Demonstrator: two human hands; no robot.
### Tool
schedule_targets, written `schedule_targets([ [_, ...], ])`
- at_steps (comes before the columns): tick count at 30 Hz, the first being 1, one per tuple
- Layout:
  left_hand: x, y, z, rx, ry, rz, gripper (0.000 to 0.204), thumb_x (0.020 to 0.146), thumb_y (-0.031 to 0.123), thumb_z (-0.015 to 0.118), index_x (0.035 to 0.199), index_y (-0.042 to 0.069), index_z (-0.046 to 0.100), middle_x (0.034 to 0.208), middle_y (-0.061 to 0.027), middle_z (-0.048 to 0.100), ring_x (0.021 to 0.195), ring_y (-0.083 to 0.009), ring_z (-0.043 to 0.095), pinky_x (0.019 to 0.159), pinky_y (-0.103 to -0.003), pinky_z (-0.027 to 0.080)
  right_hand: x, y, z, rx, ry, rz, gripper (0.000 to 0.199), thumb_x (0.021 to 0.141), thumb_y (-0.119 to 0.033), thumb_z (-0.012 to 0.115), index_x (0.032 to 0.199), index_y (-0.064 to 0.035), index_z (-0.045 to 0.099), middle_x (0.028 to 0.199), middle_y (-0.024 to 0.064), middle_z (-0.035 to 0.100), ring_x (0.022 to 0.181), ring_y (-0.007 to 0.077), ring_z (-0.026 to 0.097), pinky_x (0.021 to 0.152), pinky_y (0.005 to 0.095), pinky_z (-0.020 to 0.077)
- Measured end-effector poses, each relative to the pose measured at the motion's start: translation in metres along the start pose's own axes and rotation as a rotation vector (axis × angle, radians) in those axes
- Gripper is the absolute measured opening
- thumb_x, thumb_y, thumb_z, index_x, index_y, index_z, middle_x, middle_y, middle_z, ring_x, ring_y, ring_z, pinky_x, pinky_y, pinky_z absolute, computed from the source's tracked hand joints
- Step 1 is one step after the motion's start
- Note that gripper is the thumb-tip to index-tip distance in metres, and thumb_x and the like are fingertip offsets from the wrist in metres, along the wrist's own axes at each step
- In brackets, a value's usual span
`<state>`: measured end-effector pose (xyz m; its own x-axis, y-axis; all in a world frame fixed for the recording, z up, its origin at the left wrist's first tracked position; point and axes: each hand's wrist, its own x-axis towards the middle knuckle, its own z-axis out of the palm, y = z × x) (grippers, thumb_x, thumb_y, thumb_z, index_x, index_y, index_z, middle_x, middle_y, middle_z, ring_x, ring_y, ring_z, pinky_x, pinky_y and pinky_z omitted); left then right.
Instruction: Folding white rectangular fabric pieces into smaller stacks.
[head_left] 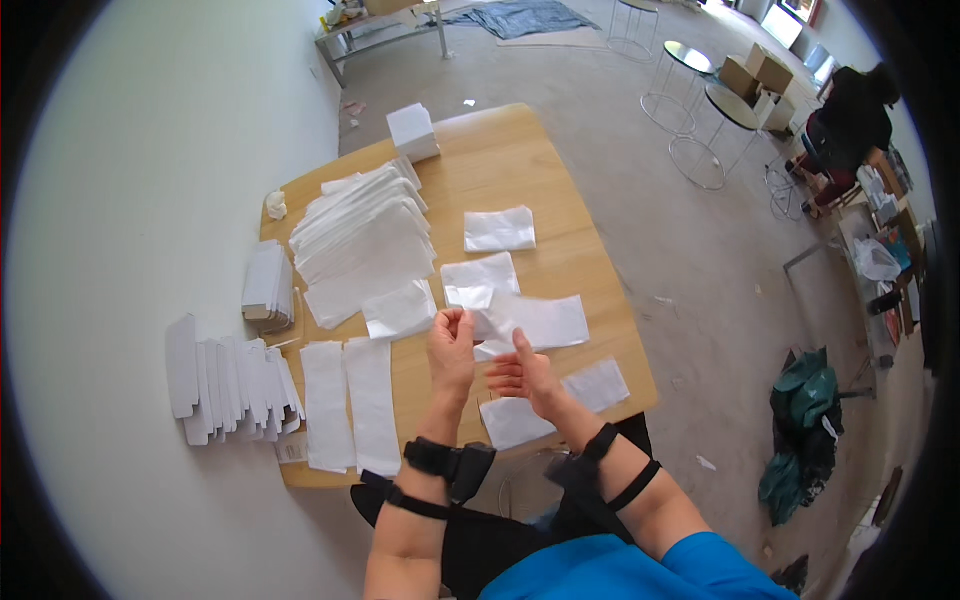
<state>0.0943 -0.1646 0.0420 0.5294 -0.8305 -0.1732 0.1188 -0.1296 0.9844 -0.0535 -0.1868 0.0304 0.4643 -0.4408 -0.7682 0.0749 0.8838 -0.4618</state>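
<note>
My left hand (452,345) is closed in a pinch on the corner of a thin white sheet (484,318), held just above the table. Close by on its right, my right hand (525,374) has its thumb raised and its fingers apart, with nothing seen in them. Under and beyond my hands lie a wide white sheet (556,322) and a folded white sheet (482,272). Another folded sheet (400,310) lies to the left of my left hand. Below my right hand, a long white strip (520,420) lies near the table's front edge. Whether the sheets are paper or cloth I cannot tell.
The wooden table (510,150) carries a fanned pile of white sheets (365,235), a white block-shaped stack (413,132) and two long strips (370,405). Flat white cartons (230,385) line the left edge by the wall. A person (850,125) sits far right beside a cluttered bench.
</note>
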Motion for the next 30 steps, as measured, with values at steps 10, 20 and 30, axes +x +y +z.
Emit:
schedule_targets([
  [10, -0.109, 0.072, -0.074, -0.281, -0.034, -0.139, 0.018, 0.101, 0.023, 0.051, 0.106, 0.006, 0.051, 0.095, -0.0033, 0.063, 0.081, -0.0111, 0.064, 0.073, -0.027, 0.055, -0.052, -0.006, -0.065, 0.203, -0.116, -0.462, 0.026, 0.092, -0.021, 0.063, 0.111, -0.0027, 0.064, 0.103, 0.004, 0.066, 0.092, 0.0123, 0.062, 0.081, 0.0285, 0.0506],
  [20, -0.22, -0.051, -0.126, -0.152, 0.127, -0.375, 0.016, 0.099, 0.02, 0.053, 0.106, 0.006, 0.055, 0.096, -0.002, 0.061, 0.083, -0.0091, 0.059, 0.073, -0.026, 0.049, -0.116, 0.101, -0.114, -0.312, 0.159, -0.387, 0.021, 0.091, -0.014, 0.063, 0.102, 0.0026, 0.068, 0.082, -0.0006, 0.065, 0.071, 0.0047, 0.055, 0.063, 0.0213, 0.0439],
  [30, -0.176, -0.052, -0.116, -0.197, 0.21, -0.22, 0.017, 0.099, 0.021, 0.055, 0.104, 0.005, 0.055, 0.092, -0.0005, 0.059, 0.08, -0.0071, 0.057, 0.07, -0.023, 0.049, -0.069, 0.052, -0.095, -0.773, 0.402, -0.677, 0.025, 0.082, -0.02, 0.07, 0.098, -0.0004, 0.068, 0.074, 0.0029, 0.066, 0.064, 0.0086, 0.057, 0.06, 0.0254, 0.0466],
])
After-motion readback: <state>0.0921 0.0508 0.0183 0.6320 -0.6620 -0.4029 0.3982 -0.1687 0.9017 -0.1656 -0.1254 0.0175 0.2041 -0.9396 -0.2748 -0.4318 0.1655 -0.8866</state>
